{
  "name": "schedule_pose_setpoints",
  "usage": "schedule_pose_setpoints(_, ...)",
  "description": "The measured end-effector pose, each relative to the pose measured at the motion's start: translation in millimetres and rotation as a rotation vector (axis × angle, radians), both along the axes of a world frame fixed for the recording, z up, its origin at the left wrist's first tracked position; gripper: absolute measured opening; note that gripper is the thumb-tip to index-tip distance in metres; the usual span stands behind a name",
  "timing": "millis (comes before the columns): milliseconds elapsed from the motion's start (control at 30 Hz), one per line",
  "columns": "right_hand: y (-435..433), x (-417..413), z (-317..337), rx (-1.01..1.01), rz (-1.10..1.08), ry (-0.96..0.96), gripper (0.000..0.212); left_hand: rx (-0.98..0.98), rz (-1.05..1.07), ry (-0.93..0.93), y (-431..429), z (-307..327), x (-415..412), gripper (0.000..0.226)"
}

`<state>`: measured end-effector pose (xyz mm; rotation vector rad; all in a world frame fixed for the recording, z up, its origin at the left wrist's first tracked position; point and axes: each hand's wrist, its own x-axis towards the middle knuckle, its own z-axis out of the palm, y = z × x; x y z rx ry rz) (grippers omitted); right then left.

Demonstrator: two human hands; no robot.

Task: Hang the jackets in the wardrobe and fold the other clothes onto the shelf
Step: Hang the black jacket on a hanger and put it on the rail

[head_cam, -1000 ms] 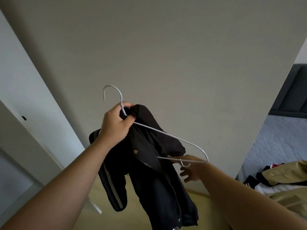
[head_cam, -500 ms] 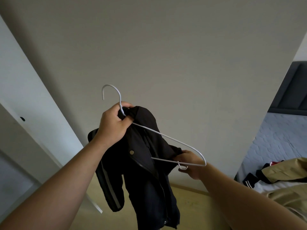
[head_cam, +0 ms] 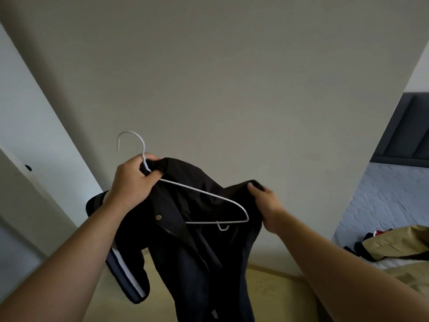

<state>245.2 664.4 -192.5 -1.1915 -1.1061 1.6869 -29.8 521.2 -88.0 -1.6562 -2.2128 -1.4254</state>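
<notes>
No readable text, labels, brands, numbers or signs anywhere.

The jacket (head_cam: 185,263) hides one arm of the hanger (head_cam: 199,191), its hem cut off below.

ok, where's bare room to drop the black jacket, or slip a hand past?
Bare: the quilted mattress between the dark headboard and the tan garment; the yellowish floor between the wall and the hanging black jacket. Crowded: the bed's near corner, heaped with clothes, and around the white hanger, where the left hand and right hand both grip.
</notes>
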Motion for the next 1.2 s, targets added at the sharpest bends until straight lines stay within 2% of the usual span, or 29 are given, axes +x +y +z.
schedule_pose_setpoints(67,6,3,13,0.04,-0.055,0.014,0.019,-0.035,0.028,0.0,-3,-1,-7,0.018)
schedule_pose_setpoints(133,11,5,22,0.105,-0.015,-0.068,0.028,-0.059,0.032,0.006,-5,-3,-10,0.023)
schedule_pose_setpoints(267,18,2,37,0.33,0.108,-0.425,0.059,-0.122,0.006,0.055,-6,-11,-10,0.035)
schedule_pose_setpoints(400,21,-7,52,0.513,0.103,-0.629,0.063,-0.181,0.031,0.051,-2,-21,-11,0.031)
schedule_pose_setpoints(500,22,-14,63,0.562,0.099,-0.68,0.063,-0.214,0.073,0.029,3,-24,-12,0.025)
schedule_pose_setpoints(700,20,-21,77,0.575,0.054,-0.65,0.057,-0.309,0.015,0.014,8,-26,-1,0.045)
schedule_pose_setpoints(833,10,-24,95,0.598,0.034,-0.574,0.056,-0.34,0.069,0.079,15,-30,9,0.044)
schedule_pose_setpoints(1067,-21,-33,138,0.622,0.107,-0.259,0.056,-0.432,0.129,0.198,34,-42,23,0.052)
schedule_pose_setpoints(1133,-27,-31,142,0.561,0.153,-0.121,0.045,-0.391,0.155,0.186,38,-39,27,0.047)
schedule_pose_setpoints(1200,-29,-28,140,0.421,0.209,0.018,0.04,-0.316,0.163,0.095,39,-33,29,0.037)
